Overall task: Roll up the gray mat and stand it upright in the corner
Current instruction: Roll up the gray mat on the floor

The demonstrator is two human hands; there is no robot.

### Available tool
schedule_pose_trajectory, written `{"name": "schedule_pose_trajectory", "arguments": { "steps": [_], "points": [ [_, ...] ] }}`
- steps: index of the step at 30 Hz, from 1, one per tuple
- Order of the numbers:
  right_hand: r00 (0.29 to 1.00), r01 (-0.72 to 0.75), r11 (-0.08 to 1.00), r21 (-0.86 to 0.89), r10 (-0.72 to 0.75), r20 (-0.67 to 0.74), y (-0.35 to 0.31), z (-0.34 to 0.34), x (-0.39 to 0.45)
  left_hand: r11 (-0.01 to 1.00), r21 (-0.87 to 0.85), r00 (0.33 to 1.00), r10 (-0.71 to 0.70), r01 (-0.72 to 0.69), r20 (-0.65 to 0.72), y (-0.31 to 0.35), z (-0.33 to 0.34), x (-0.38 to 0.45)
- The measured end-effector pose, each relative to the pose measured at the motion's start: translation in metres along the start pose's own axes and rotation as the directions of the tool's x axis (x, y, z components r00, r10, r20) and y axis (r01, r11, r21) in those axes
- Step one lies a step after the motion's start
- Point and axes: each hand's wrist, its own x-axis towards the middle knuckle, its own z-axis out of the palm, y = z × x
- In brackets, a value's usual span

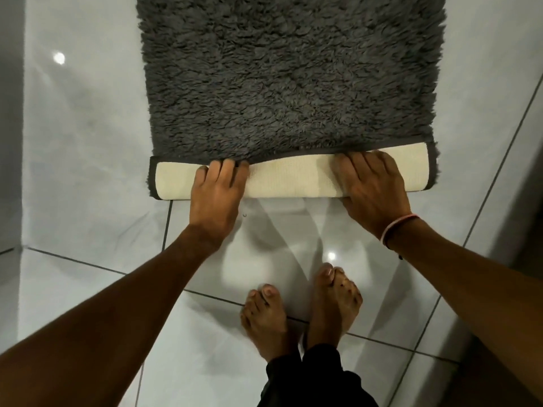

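I see the gray mat [291,74] on the floor [88,127] — its near edge rolled under my left hand [219,186] and right hand [373,186], both gripping it.

A: Place type?
B: Home, likely a bathroom or hallway. Glossy white tiled floor [293,245] with dark grout lines, ceiling light glare on it.
A: Other cues?
B: Shaggy gray mat [288,77] lying on the tiles, bare feet [296,312] just below its near end, plain pale wall [11,142] left of the mat meeting the floor. No work gear.
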Motion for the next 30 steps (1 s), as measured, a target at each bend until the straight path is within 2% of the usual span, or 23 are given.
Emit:
{"name": "schedule_pose_trajectory", "arguments": {
  "steps": [3,6,11,14,16,18,19,21,23,24,25,27,28,30],
  "points": [
    [0.997,-0.064,0.997,0.05,0.062,0.042,-0.01,-0.009,0.008,0.997,-0.075,1.0,-0.005,0.004,-0.015,-0.003,-0.005,-0.002],
    [0.992,-0.062,0.996,0.07,0.054,0.113,-0.014,-0.018,-0.005,0.988,-0.149,0.999,-0.039,0.035,-0.018,0.001,-0.014,-0.009],
    [0.955,-0.074,0.993,0.096,0.043,0.294,-0.026,-0.034,-0.035,0.967,-0.245,0.973,-0.01,0.068,0.23,0.009,-0.03,-0.034],
    [0.883,-0.07,0.993,0.091,0.019,0.47,-0.04,-0.034,-0.06,0.963,-0.254,0.905,0.027,0.091,0.424,0.009,-0.037,-0.055],
    [0.811,-0.086,0.989,0.12,-0.001,0.585,-0.044,-0.037,-0.069,0.96,-0.255,0.833,0.043,0.119,0.552,0.005,-0.041,-0.063],
    [0.794,-0.143,0.978,0.154,0.021,0.607,-0.042,-0.043,-0.072,0.948,-0.288,0.796,0.068,0.136,0.602,-0.003,-0.047,-0.064],
    [0.81,-0.174,0.972,0.156,0.051,0.584,-0.039,-0.045,-0.07,0.932,-0.331,0.804,0.079,0.151,0.589,-0.008,-0.05,-0.061],
    [0.893,-0.189,0.972,0.141,0.111,0.435,-0.031,-0.048,-0.063,0.923,-0.361,0.864,0.069,0.134,0.499,-0.015,-0.054,-0.053],
    [0.962,-0.173,0.975,0.143,0.136,0.239,-0.02,-0.047,-0.052,0.977,-0.198,0.94,-0.008,0.08,0.34,-0.016,-0.054,-0.045],
    [0.974,-0.154,0.978,0.138,0.127,0.187,-0.016,-0.048,-0.046,0.99,-0.121,0.964,-0.043,0.078,0.262,-0.014,-0.054,-0.042],
    [0.979,-0.124,0.985,0.119,0.102,0.176,-0.012,-0.047,-0.042,0.993,-0.09,0.98,-0.058,0.077,0.19,-0.009,-0.053,-0.04],
    [0.983,-0.053,0.995,0.089,0.036,0.179,-0.009,-0.044,-0.04,0.988,-0.14,0.994,-0.05,0.063,0.094,0.0,-0.051,-0.043],
    [0.983,-0.032,0.995,0.095,0.014,0.181,-0.011,-0.043,-0.042,0.985,-0.163,0.995,-0.046,0.059,0.083,0.002,-0.048,-0.047],
    [0.975,-0.03,0.995,0.095,0.008,0.223,-0.017,-0.036,-0.05,0.991,-0.132,0.989,-0.009,0.029,0.145,0.002,-0.041,-0.056]
  ]
}}
